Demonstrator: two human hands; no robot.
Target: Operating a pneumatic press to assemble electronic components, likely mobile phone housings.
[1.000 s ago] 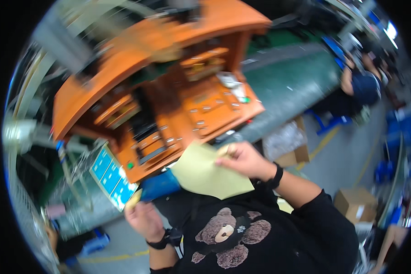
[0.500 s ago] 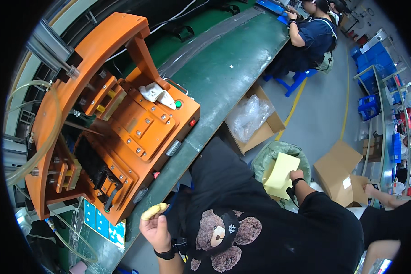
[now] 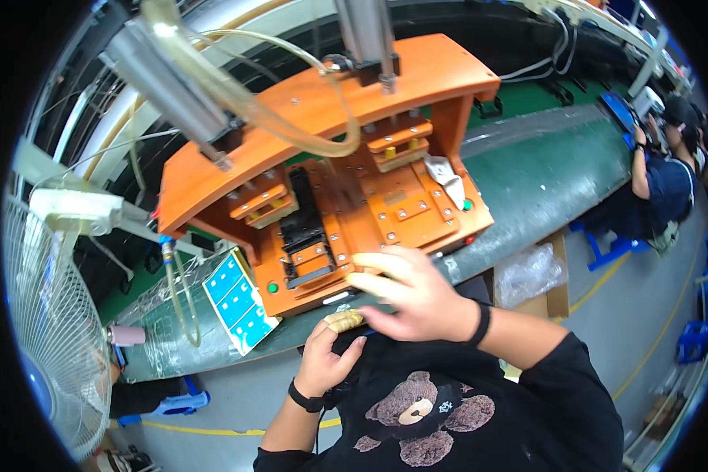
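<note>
My right hand (image 3: 417,295) reaches across in front of the orange press (image 3: 307,130), fingers stretched out, with pale yellow covers on some fingertips. Just below and left of it is my left hand (image 3: 326,362), its covered fingers bent and its thumb apart. No object shows in either hand. The right thumb tip is close to the left fingertips; whether they touch I cannot tell. A long black part (image 3: 302,208) lies in the press's left fixture. On the right fixture's edge rests a crumpled white cloth (image 3: 445,181).
A sheet with blue panels (image 3: 240,303) lies left of the press on the green table (image 3: 543,169). A fan (image 3: 55,330) stands at far left. A carton with clear plastic (image 3: 531,275) is below the table's edge. A person (image 3: 665,181) sits at far right.
My right hand has left the yellow sheet by the lined bin and come over to the press front, beside my left hand. The view has turned toward the press.
</note>
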